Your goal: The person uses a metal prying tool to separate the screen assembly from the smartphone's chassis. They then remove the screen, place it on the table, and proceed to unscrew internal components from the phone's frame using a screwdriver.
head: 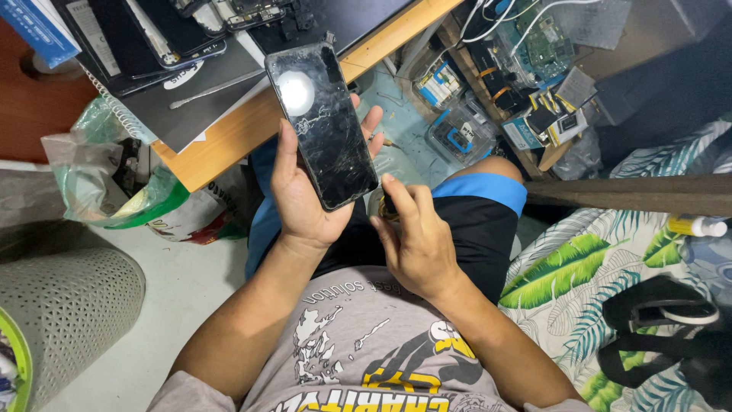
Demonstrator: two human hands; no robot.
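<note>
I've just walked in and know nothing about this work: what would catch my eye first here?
A black phone with a cracked screen, at the centre, lies held up in the left hand. The right hand is just below its lower edge, pinching something small I can't identify. Behind, a wooden desk carries more phones.
</note>
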